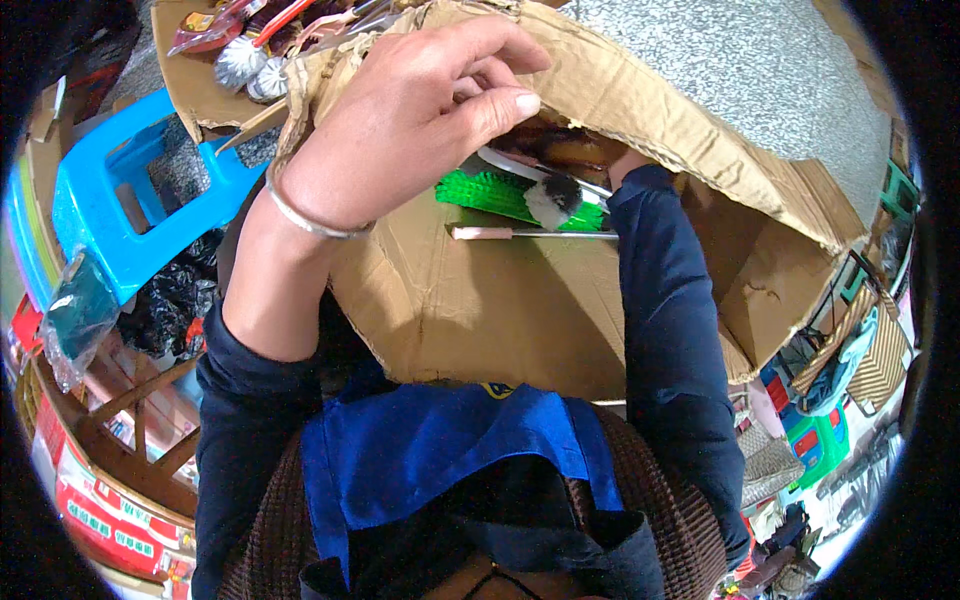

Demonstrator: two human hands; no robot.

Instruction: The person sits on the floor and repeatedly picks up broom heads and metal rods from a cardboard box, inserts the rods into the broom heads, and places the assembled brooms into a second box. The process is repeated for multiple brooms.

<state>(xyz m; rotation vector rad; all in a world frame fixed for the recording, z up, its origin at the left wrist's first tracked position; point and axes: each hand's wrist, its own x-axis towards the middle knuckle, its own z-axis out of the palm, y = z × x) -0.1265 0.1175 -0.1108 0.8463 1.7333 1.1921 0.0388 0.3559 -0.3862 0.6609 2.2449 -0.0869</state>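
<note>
On the left, a blue plastic stool stood tilted in view, with a clear plastic bag near its lower corner and black plastic bags beneath it. Beside the stool, at the upper left, a smaller cardboard box held a heap of packaged goods: a red packet, two silvery, pleated round bundles and a red stick.

The left hand, a pale bangle at its wrist, hung over the far left edge of a large cardboard box. Its fingers were loosely curled, the thumb apart from them, and seemed to hold nothing. Inside the large box, near its far edge, lay a green bristle brush, a black-and-white fluffy ball over the bristles, and a thin rod with a pink end just beside it.

The right hand reached in under the large box's torn far edge; its fingers were hidden, so their spread and hold could not be told. Beyond the right edge lay a striped bag.
</note>
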